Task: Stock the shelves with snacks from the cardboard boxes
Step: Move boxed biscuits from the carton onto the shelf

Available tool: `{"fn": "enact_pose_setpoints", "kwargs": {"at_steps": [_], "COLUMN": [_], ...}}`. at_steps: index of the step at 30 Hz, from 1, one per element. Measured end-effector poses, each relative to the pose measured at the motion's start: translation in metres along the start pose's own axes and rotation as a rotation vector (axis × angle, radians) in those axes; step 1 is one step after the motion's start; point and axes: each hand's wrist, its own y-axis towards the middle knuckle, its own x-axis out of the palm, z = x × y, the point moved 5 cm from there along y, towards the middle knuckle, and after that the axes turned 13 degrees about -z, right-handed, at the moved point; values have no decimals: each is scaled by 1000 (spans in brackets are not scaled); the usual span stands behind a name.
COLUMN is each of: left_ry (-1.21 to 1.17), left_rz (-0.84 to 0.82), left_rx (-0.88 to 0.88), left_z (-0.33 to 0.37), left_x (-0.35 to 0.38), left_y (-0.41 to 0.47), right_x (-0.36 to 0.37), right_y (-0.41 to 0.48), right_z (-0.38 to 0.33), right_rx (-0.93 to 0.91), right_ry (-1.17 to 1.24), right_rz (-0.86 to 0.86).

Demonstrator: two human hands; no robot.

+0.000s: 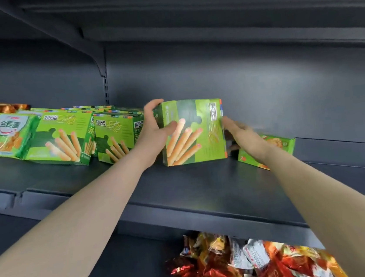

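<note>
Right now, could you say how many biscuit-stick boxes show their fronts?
3: left box and middle box lean on the shelf; held box in left hand; more may hide behind.

Green egg-roll box (193, 132) stands upright on dark shelf (182, 184), beside matching boxes (63, 138).

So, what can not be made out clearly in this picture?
Head view:
- Right hand: blurred, fingertips behind the green box; grip unclear.
- Small packet: mostly covered by the right forearm.
- Loose snacks below: cut by the shelf and bottom edge.
- Cardboard boxes: out of view.
</note>
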Motion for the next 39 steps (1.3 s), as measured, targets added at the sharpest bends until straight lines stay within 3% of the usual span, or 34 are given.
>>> {"fn": "enact_pose_setpoints", "kwargs": {"at_steps": [2, 4, 10, 13, 15, 17, 20, 22, 27, 33, 39], "left_ry": [-28, -45, 178, 242, 413, 552, 581, 612, 675, 721, 839], "left_rz": [51, 90, 223, 279, 304, 249, 123, 46, -53, -83, -24], "left_rx": [10, 11, 58, 2, -103, -190, -256, -278, -284, -223, -180], "left_z": [7, 14, 19, 10, -2, -12, -26, -34, -44, -36, -11], "left_x": [-10, -26, -90, -123, -148, -166, -181, -191, -208, -236, -269], "left_y": [-8, -20, -63, -82, -90, -96, -101, -103, -97, -93, -108], "right_x": [26, 40, 59, 76, 96, 118, 152, 167, 178, 193, 239], "right_y": [1, 0, 3, 8, 18, 28, 39, 46, 54, 45, 31], "right_z": [-11, -23, -79, -118, -135, -143, -139, -136, -137, -153, -199], "right_rx": [19, -29, -213, -276, -306, -326, -287, -276, -238, -248, -480], "right_ry": [227, 315, 234, 164, 158, 69, -210, -183, -239, -554, -839], "right_rz": [-216, -314, -317, -235, -159, -69, 11, 62, 127, 290, 356]}}
